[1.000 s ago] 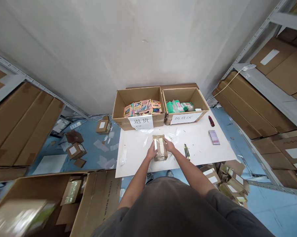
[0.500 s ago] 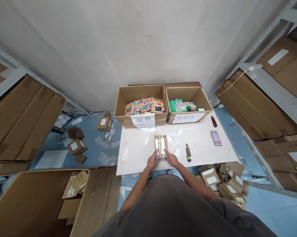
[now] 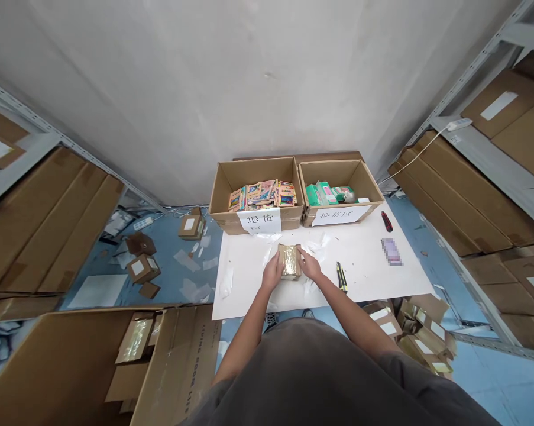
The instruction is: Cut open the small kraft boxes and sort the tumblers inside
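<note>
A small cardboard box (image 3: 290,262), wrapped in shiny tape, is held between both hands over the white tabletop (image 3: 244,290). My left hand (image 3: 272,271) grips its left side, and my right hand (image 3: 310,265) grips its right side near the far corner. To the right of my right hand lies a yellow-and-black utility knife (image 3: 342,277). Scraps of clear plastic (image 3: 317,244) surround the box. Beyond it stand an open carton of picture-card packs (image 3: 260,194) and an open carton of green-and-white packages (image 3: 326,193), each with a handwritten paper sign.
A red knife (image 3: 387,221) lies at the table's right side. Opened small boxes (image 3: 421,337) are piled on the floor at right. A large open carton (image 3: 182,355) stands at lower left, holding parcels. Shelves with long cartons (image 3: 462,195) flank both sides.
Both hands have moved from the box's near end to its sides, farther from my body. The box's angle has changed, and it stays in both hands. The camera view has shifted slightly.
</note>
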The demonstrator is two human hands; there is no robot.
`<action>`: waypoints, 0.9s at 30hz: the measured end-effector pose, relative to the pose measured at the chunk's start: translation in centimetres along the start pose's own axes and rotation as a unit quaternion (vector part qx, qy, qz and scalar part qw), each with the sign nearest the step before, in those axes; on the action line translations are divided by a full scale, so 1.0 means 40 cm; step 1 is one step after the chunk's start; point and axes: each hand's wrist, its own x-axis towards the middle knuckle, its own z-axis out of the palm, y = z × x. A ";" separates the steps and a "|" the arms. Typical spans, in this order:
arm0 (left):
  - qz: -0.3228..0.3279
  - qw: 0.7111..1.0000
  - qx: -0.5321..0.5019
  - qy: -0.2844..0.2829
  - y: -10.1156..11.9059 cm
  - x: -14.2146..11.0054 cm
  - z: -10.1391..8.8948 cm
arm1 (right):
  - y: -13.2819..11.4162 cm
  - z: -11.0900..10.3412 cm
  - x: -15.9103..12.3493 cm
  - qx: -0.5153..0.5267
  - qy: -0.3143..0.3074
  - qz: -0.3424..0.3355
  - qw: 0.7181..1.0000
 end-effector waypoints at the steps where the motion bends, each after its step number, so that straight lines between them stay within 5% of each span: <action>1: 0.038 0.999 0.007 -0.011 -0.010 -0.021 0.002 | 0.011 0.011 -0.028 0.009 -0.001 -0.024 1.000; 4: 0.078 0.995 0.013 -0.054 -0.030 -0.082 0.018 | 0.039 0.050 -0.116 0.034 -0.038 -0.071 0.996; 7: 0.047 0.998 0.024 -0.027 -0.022 -0.109 0.028 | 0.035 0.064 -0.149 0.029 -0.024 -0.037 0.999; 12: -0.039 0.998 0.034 0.033 0.020 -0.060 -0.007 | -0.030 -0.004 -0.031 0.016 0.023 -0.053 0.998; 15: -0.051 0.996 -0.002 0.069 0.028 -0.015 -0.002 | -0.047 -0.020 0.054 -0.017 -0.007 -0.059 0.998; 20: -0.114 0.987 0.084 -0.071 0.002 0.011 0.053 | -0.003 0.048 0.058 -0.136 -0.132 0.067 0.980; 23: -0.129 0.970 0.176 -0.104 -0.008 0.016 0.046 | 0.029 0.075 0.016 -0.134 -0.126 0.074 0.980; 27: -0.107 0.941 0.294 -0.132 0.005 0.053 -0.021 | 0.059 0.045 -0.034 -0.134 -0.073 0.033 0.988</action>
